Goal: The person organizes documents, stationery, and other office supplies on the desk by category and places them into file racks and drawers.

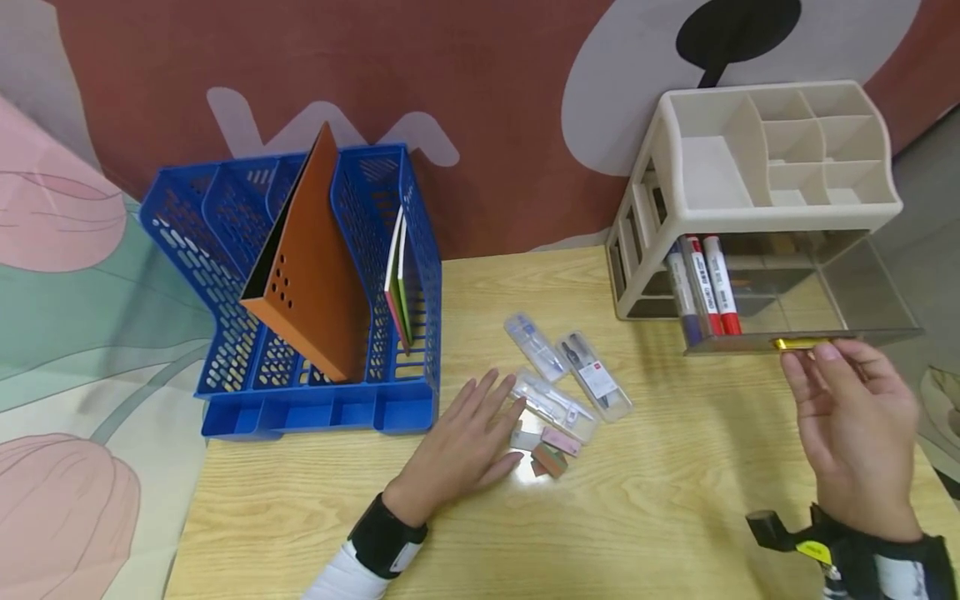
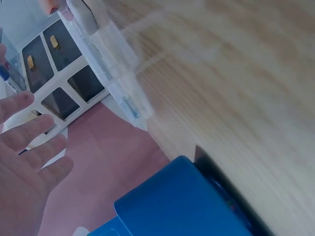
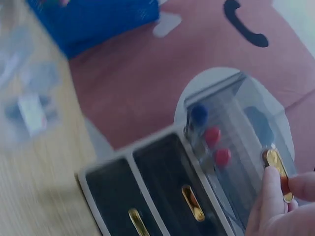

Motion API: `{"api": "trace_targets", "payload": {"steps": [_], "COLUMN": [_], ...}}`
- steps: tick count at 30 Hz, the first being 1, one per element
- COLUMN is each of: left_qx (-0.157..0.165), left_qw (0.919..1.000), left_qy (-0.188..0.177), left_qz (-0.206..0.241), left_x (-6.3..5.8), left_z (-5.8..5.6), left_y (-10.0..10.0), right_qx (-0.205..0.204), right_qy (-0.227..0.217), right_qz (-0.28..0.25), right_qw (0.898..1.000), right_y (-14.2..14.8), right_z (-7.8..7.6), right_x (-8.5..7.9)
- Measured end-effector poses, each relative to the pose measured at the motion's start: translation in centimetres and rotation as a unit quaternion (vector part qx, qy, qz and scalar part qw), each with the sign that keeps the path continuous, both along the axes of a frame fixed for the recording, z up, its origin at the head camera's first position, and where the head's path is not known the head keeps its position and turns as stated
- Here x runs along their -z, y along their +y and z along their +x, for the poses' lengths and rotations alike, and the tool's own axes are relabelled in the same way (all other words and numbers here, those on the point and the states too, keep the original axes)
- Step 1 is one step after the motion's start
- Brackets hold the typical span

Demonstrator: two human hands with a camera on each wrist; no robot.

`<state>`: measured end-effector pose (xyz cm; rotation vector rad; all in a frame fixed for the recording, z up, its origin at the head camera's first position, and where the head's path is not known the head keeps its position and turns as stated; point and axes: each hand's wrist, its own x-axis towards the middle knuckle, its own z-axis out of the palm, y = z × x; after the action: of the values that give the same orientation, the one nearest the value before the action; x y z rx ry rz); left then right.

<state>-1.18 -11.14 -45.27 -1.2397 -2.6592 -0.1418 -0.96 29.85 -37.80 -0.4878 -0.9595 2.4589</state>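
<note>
My right hand [image 1: 862, 425] pinches the gold handle [image 1: 797, 343] of a see-through drawer [image 1: 873, 287], pulled out from the white desktop organizer [image 1: 780, 221]. Inside the drawer, at its left side, lie several markers [image 1: 705, 287] with red and blue caps. In the right wrist view, thumb and fingers meet on that handle [image 3: 276, 172]. My left hand [image 1: 461, 442] lies with fingers spread by the table, holding nothing. Beside its fingertips are a clear plastic case [image 1: 555, 407] and several small eraser-like blocks [image 1: 551, 458], pink, grey, orange and green.
Two more clear cases, one with small tools [image 1: 595, 377] and one bluish [image 1: 536, 346], lie behind. A blue file rack [image 1: 318, 408] stands at the left, holding an orange folder [image 1: 315, 275] and thin booklets [image 1: 401, 279]. The organizer's top has several compartments.
</note>
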Motion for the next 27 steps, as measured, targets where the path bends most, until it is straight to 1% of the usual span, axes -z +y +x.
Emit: {"api": "trace_targets", "payload": {"steps": [4, 6, 12, 17, 21, 27], "left_qx": [0.0, 0.0, -0.003, -0.002, 0.0, -0.007], "left_qw": [1.0, 1.0, 1.0, 1.0, 1.0, 1.0], "left_qy": [0.004, 0.006, 0.001, 0.001, -0.001, -0.004], "left_qz": [0.005, 0.007, 0.008, 0.008, 0.009, 0.006], "left_x": [0.2, 0.3, 0.4, 0.6, 0.8, 1.1], "left_z": [0.1, 0.2, 0.6, 1.0, 1.3, 1.8], "left_y": [-0.3, -0.4, -1.0, -1.7, -2.2, -2.7], "right_qx": [-0.058, -0.071, -0.087, -0.098, -0.114, -0.13], "right_qy": [-0.003, -0.005, -0.007, -0.011, -0.013, -0.042], "right_qz": [-0.049, -0.058, -0.061, -0.057, -0.065, -0.069], "right_qw": [0.997, 0.996, 0.994, 0.994, 0.991, 0.988], "right_y": [0.7, 0.9, 1.3, 1.4, 1.5, 1.7], "right_z": [0.1, -0.1, -1.3, -2.8, -3.8, -5.3], "right_x": [0.0, 0.0, -0.5, -0.9, -1.1, -1.5]}}
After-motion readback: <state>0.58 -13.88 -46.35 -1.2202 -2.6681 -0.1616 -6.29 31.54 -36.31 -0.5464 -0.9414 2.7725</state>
